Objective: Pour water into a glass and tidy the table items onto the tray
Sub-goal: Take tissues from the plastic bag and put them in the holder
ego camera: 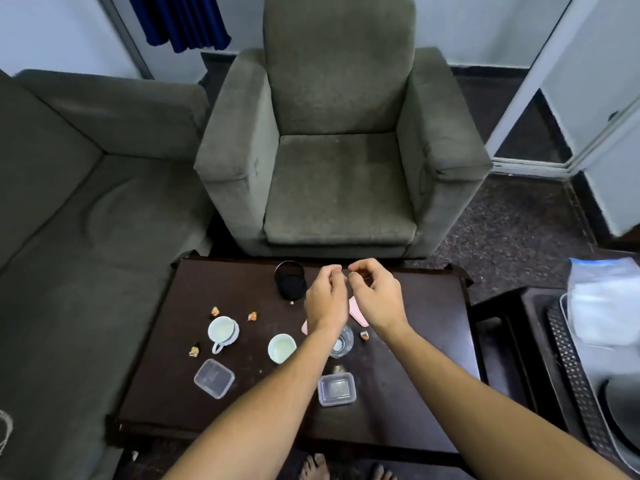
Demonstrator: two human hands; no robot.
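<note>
Forearms (263, 410): mine, over the desk (422, 348).
Grip: left hand (325, 296) and right hand (375, 292) both pinching a thin scrap (346, 269), perhaps a wrapper.
Glass (343, 344): under my left wrist.
Tip: lift wrists clear before moving.

A grey-green armchair (339, 150) stands straight beyond the left hand (325, 299) and the right hand (375, 296), close against the far edge of the dark wooden coffee table (426, 323) beneath them. A matching sofa (69, 202) fills the side out past the left hand, with a blue curtain (180, 22) hanging against the pale wall (52, 29) behind it. Out past the right hand lie a dark speckled floor (512, 220) and a white door frame (528, 88).
</note>
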